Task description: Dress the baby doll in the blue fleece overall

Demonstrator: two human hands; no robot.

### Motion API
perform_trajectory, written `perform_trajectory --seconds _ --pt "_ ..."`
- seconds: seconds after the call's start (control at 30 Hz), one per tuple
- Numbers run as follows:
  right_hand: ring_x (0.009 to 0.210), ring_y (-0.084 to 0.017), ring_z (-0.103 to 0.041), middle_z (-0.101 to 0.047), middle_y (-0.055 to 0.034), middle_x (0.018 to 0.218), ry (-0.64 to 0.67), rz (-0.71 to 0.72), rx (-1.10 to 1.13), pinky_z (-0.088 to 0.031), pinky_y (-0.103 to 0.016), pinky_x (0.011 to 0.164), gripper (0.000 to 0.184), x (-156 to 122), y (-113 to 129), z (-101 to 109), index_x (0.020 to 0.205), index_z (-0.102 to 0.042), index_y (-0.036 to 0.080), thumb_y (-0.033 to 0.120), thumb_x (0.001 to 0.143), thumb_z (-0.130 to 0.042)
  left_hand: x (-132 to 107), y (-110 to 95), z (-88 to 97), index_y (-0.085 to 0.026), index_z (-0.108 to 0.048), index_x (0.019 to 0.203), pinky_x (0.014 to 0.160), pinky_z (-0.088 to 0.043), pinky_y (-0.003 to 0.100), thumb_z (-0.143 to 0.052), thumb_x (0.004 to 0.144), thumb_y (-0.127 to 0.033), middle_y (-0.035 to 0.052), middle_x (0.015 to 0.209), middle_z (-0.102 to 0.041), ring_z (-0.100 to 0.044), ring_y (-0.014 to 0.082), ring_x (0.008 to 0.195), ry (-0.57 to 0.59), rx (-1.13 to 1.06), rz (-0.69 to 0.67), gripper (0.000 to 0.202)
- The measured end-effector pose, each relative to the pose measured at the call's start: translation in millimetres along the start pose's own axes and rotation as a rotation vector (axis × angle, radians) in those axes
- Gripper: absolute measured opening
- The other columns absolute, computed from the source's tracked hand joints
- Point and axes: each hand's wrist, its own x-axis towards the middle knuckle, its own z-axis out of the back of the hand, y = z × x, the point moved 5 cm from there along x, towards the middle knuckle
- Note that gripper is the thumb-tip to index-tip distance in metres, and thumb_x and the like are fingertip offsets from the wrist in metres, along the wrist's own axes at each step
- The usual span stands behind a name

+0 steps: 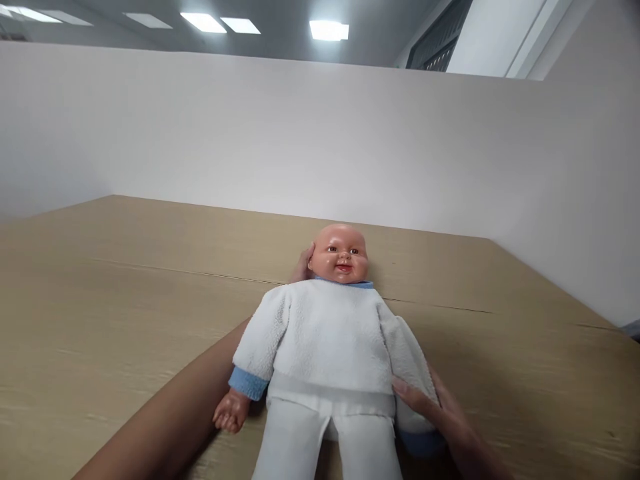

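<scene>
Trousers [295,437] of plain white cloth come nearest, their legs parted and cut off by the bottom edge of the view. They belong to a bald baby doll [333,347], face-up over the middle of the table, its head pointing to the far side. The person's left forearm [170,407] slants in from the lower left and passes behind the doll's right sleeve [263,327]. That sleeve ends in a blue cuff [247,383] with a small curled doll fist [233,411] below it.

On the other side, the person's right hand [443,413] is closed around the lower part of the doll's left sleeve [410,350], thumb laid across the front and fingers around the outer side. A second blue cuff [423,441] shows in shadow beneath this hand. Between the sleeves lies the fleecy white top [330,333], with a blue collar [363,285] at the neck.

Farther up, the person's left hand [301,267] touches the side of the doll's head [340,253]; most of its fingers are hidden behind, so how far they are bent cannot be told.

Around the doll spreads a wood-grain tabletop [125,333], crossed by a thin seam [200,272]. Past it stands a plain white partition [300,133]. Above that are a grey ceiling [280,47] with lit panels [203,23] and, toward the right, a dark barred opening [440,33].
</scene>
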Motion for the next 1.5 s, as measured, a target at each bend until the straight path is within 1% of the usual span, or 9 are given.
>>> perform_trajectory --seconds 0.1,0.23,0.37,0.5,0.67,0.83,1.0,1.2,1.5 --pt "0.156 -0.036 -0.045 -0.054 -0.0140 0.163 -0.070 0.023 -0.156 -0.037 -0.050 0.129 0.094 4 -10 9 0.162 -0.043 0.023 0.065 0.085 -0.076 1 -11 11.9 -0.010 -0.056 0.152 0.131 -0.033 0.051 -0.052 0.098 -0.068 0.0140 0.143 -0.071 -0.052 0.0352 0.151 0.002 0.045 0.092 0.080" --pt "0.154 -0.038 -0.046 -0.056 -0.0132 0.162 -0.118 0.065 -0.329 -0.037 -0.049 0.129 0.094 3 -14 14 0.161 -0.046 0.024 0.064 0.082 -0.079 -5 -26 19.7 -0.004 -0.056 0.152 0.134 -0.027 0.050 -0.052 0.104 -0.057 0.0169 0.145 -0.069 -0.048 0.0358 0.153 0.109 0.139 0.233 0.072" --pt "0.155 -0.039 -0.045 -0.054 -0.0115 0.164 -0.177 0.157 -0.431 -0.039 -0.049 0.129 0.094 2 -6 14 0.161 -0.048 0.026 0.061 0.081 -0.080 -4 -30 30.9 -0.006 -0.056 0.153 0.135 -0.024 0.053 -0.053 0.105 -0.056 0.0173 0.148 -0.067 -0.049 0.0380 0.152 0.120 0.205 0.305 0.069" --pt "0.157 -0.036 -0.042 -0.046 -0.0080 0.170 -0.207 0.215 -0.494 -0.033 -0.051 0.132 0.087 1 -4 11 0.164 -0.042 0.030 0.062 0.089 -0.071 3 -27 43.9 -0.007 -0.058 0.152 0.135 -0.024 0.053 -0.052 0.105 -0.060 0.0172 0.144 -0.070 -0.052 0.0375 0.150 0.123 0.224 0.353 0.071" --pt "0.153 -0.041 -0.048 -0.045 -0.0085 0.170 -0.154 0.316 -0.591 -0.044 -0.058 0.125 0.095 6 -17 18 0.168 -0.033 0.035 0.057 0.087 -0.076 9 -27 52.8 -0.010 -0.054 0.155 0.134 -0.029 0.050 -0.057 0.104 -0.060 0.0168 0.150 -0.065 -0.053 0.0347 0.149 0.109 0.247 0.346 0.072" --pt "0.152 -0.041 -0.049 -0.040 -0.0107 0.173 -0.103 0.406 -0.681 -0.050 -0.057 0.120 0.101 13 -27 23 0.171 -0.022 0.035 0.053 0.088 -0.077 4 -26 43.9 -0.009 -0.054 0.156 0.133 -0.034 0.051 -0.055 0.103 -0.062 0.0173 0.159 -0.057 -0.050 0.0359 0.152 0.140 0.240 0.331 0.074" --pt "0.150 -0.041 -0.052 -0.043 -0.0090 0.171 -0.133 0.416 -0.700 -0.053 -0.058 0.116 0.099 16 -30 22 0.169 -0.025 0.039 0.057 0.087 -0.077 -3 -29 33.2 -0.010 -0.059 0.152 0.133 -0.034 0.048 -0.058 0.104 -0.056 0.0158 0.158 -0.058 -0.050 0.0339 0.152 0.140 0.253 0.305 0.066" --pt "0.145 -0.041 -0.057 -0.049 -0.0109 0.167 -0.166 0.429 -0.668 -0.056 -0.056 0.113 0.097 17 -27 20 0.167 -0.033 0.036 0.056 0.084 -0.079 -9 -31 24.4 -0.010 -0.062 0.149 0.133 -0.034 0.048 -0.055 0.105 -0.057 0.0149 0.156 -0.060 -0.053 0.0335 0.150 0.147 0.268 0.294 0.065" --pt "0.149 -0.038 -0.053 -0.048 -0.0100 0.167 -0.174 0.431 -0.606 -0.051 -0.060 0.118 0.092 17 -22 11 0.165 -0.033 0.037 0.061 0.086 -0.075 1 -28 39.1 -0.010 -0.060 0.150 0.133 -0.034 0.051 -0.060 0.102 -0.056 0.0171 0.157 -0.059 -0.051 0.0366 0.151 0.095 0.339 0.230 0.067"
